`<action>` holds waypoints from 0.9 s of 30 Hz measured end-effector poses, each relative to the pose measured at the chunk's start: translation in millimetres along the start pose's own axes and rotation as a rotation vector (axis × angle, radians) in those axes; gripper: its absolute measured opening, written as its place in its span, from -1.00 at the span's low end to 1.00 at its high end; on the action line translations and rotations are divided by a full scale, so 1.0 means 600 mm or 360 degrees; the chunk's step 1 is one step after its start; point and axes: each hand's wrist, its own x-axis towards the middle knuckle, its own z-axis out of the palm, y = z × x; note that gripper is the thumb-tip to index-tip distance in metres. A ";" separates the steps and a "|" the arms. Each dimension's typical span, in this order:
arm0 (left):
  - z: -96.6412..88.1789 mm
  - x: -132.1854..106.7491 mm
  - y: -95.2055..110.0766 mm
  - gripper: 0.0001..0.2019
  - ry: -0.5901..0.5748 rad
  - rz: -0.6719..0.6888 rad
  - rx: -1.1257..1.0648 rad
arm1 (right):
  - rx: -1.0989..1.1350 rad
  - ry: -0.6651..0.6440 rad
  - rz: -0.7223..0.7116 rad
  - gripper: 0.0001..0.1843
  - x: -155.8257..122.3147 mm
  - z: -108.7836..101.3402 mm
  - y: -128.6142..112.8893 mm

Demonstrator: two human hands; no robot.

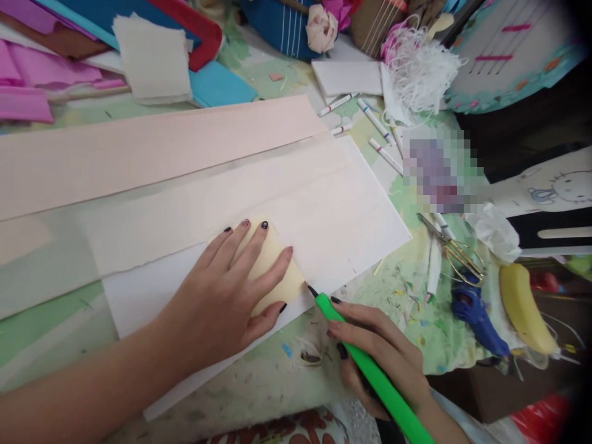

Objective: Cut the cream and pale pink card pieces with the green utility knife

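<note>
My left hand [226, 277] lies flat with its fingers spread, pressing on a pale yellow piece of card or paper [275, 246]. Under that piece is a thin off-white sheet [319, 197], which overlaps a white sheet of paper [143, 296]. In my right hand [383, 351] is a bright green, thick-handled pen-like tool [370, 364] with a narrow dark tip. The tip touches or nearly touches the lower right edge of the yellow piece; its exact kind does not show. A couple of short dark marks lie on the sheet right of the tip.
A long pale pink strip [152, 154] crosses behind the sheets. To the right are gold-handled scissors [456, 246], several markers [386, 157], a blue glue gun [478, 314] and a banana-like yellow object [527, 308]. White string [420, 68] and coloured paper [55, 68] lie at the back.
</note>
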 end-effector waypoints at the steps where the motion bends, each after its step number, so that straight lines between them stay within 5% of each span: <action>1: 0.000 0.000 0.000 -0.47 0.0000 -0.0003 0.0000 | 0.0004 0.0003 0.0004 -0.50 -0.003 0.000 0.001; 27: 0.003 -0.002 0.001 -0.46 -0.0004 -0.0022 -0.0006 | -0.0008 0.0020 0.0033 -0.46 -0.015 0.000 -0.001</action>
